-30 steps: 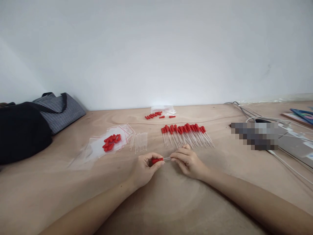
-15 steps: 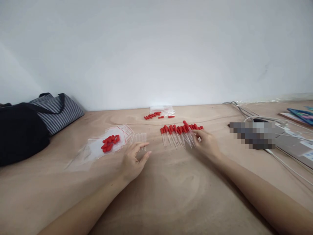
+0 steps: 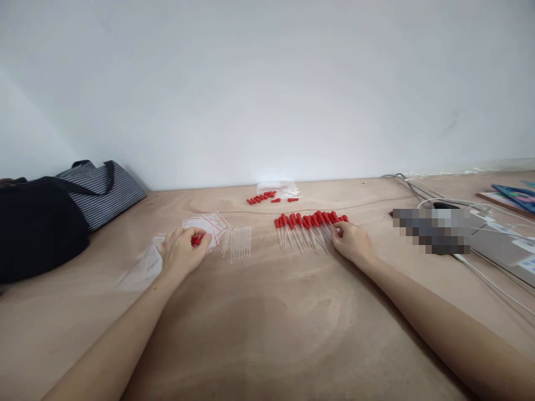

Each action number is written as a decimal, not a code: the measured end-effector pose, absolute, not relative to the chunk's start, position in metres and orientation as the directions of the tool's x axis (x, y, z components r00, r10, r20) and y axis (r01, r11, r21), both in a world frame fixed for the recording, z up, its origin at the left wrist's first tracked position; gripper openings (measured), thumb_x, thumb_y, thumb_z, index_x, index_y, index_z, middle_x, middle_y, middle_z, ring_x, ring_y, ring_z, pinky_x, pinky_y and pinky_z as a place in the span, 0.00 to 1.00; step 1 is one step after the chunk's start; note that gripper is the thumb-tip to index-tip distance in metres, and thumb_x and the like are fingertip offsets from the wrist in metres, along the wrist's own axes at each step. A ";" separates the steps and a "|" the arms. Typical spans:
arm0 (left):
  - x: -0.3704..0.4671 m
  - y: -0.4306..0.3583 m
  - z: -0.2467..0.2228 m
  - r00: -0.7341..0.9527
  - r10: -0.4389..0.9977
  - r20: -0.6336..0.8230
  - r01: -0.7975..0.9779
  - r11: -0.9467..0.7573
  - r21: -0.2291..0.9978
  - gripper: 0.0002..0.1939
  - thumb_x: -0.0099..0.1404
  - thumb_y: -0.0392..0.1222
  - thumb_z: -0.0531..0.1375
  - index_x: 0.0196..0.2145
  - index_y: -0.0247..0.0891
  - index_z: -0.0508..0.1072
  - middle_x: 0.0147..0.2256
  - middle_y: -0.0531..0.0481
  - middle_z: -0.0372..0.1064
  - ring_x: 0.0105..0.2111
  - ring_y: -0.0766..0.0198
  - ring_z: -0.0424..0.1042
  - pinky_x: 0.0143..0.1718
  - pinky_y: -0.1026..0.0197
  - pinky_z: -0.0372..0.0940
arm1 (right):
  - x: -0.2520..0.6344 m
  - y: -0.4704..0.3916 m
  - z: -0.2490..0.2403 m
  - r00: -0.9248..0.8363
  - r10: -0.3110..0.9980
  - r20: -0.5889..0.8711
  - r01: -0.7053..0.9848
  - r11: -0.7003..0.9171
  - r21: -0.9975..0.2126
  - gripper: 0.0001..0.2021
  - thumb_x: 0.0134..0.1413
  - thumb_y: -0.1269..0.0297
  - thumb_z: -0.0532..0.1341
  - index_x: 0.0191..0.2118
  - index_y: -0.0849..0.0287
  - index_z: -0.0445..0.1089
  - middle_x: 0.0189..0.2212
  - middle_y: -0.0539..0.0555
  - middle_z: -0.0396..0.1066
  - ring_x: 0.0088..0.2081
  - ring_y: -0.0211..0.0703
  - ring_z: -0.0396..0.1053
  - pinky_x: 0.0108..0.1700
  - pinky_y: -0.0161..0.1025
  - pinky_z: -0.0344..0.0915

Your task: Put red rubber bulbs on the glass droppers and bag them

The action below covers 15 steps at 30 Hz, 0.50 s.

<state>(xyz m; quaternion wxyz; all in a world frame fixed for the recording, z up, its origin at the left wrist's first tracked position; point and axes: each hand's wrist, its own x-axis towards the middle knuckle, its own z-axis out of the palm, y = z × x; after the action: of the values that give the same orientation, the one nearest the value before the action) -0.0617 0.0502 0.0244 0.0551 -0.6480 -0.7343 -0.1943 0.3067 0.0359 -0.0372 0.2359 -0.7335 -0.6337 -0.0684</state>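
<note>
My left hand (image 3: 181, 249) is over the pile of red rubber bulbs (image 3: 196, 240) on the clear zip bags (image 3: 204, 224), its fingers curled round bulbs partly hidden beneath them. Right of it, several clear glass tubes (image 3: 241, 243) lie side by side. My right hand (image 3: 354, 242) is at the right end of a row of droppers (image 3: 307, 223), red bulbs away from me and clear tips towards me. Its thumb and fingertips are closed at the stem of a dropper there, mostly hidden.
At the back, more red bulbs (image 3: 261, 197) lie by a clear bag (image 3: 276, 187) near the wall. A black bag with a striped part (image 3: 104, 192) stands at left. At right are a laptop (image 3: 501, 245), cables (image 3: 412, 192), a blurred-out dark object (image 3: 434, 234) and blue scissors-like handles (image 3: 514, 196).
My left hand has moved left from the glass tubes to the red bulbs. A dropper tilted up at my right fingers now lies lower in the row; my right hand has shifted slightly.
</note>
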 end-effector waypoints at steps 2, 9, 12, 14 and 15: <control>-0.068 0.053 0.028 -0.182 0.942 0.281 0.972 0.131 0.193 0.14 0.59 0.48 0.50 0.33 0.41 0.72 0.36 0.44 0.67 0.43 0.47 0.62 0.40 0.47 0.54 | 0.305 0.034 -0.036 0.182 0.878 0.443 0.969 -0.083 -0.235 0.11 0.50 0.65 0.51 0.35 0.59 0.69 0.28 0.55 0.71 0.30 0.43 0.67 0.32 0.36 0.53; -0.082 0.059 0.026 -0.217 0.945 0.244 0.973 0.191 0.127 0.11 0.57 0.45 0.52 0.33 0.42 0.73 0.37 0.44 0.68 0.42 0.46 0.62 0.38 0.47 0.54 | 0.263 0.024 -0.026 0.012 0.725 0.688 0.986 0.105 -0.127 0.11 0.52 0.64 0.52 0.32 0.59 0.70 0.29 0.55 0.69 0.33 0.42 0.63 0.37 0.39 0.47; -0.079 0.058 0.022 -0.183 0.947 0.264 0.983 0.171 0.068 0.14 0.57 0.50 0.52 0.33 0.41 0.73 0.37 0.42 0.68 0.43 0.46 0.62 0.39 0.47 0.54 | 0.228 0.022 -0.023 -0.135 0.769 0.625 0.956 0.266 -0.121 0.09 0.51 0.65 0.53 0.28 0.59 0.70 0.27 0.53 0.69 0.32 0.40 0.62 0.36 0.39 0.45; -0.078 0.057 0.019 -0.152 0.942 0.298 0.988 0.154 0.015 0.15 0.56 0.51 0.53 0.33 0.41 0.72 0.38 0.41 0.67 0.44 0.45 0.61 0.39 0.48 0.54 | 0.202 0.025 -0.018 -0.191 0.808 0.558 0.937 0.319 -0.141 0.09 0.51 0.66 0.52 0.28 0.58 0.69 0.27 0.53 0.70 0.33 0.41 0.63 0.36 0.40 0.45; -0.078 0.057 0.017 -0.133 0.940 0.315 0.990 0.144 -0.011 0.14 0.56 0.51 0.53 0.33 0.41 0.72 0.38 0.41 0.67 0.44 0.46 0.61 0.39 0.48 0.54 | 0.189 0.028 -0.015 -0.207 0.832 0.516 0.930 0.330 -0.160 0.09 0.51 0.66 0.52 0.29 0.59 0.69 0.28 0.54 0.70 0.34 0.42 0.63 0.37 0.40 0.45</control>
<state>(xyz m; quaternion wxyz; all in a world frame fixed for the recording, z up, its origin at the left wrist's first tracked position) -0.0776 0.0571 0.0173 0.1242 -0.6465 -0.7461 -0.1003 0.1887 0.0275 -0.0150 0.2654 -0.5712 -0.7711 -0.0931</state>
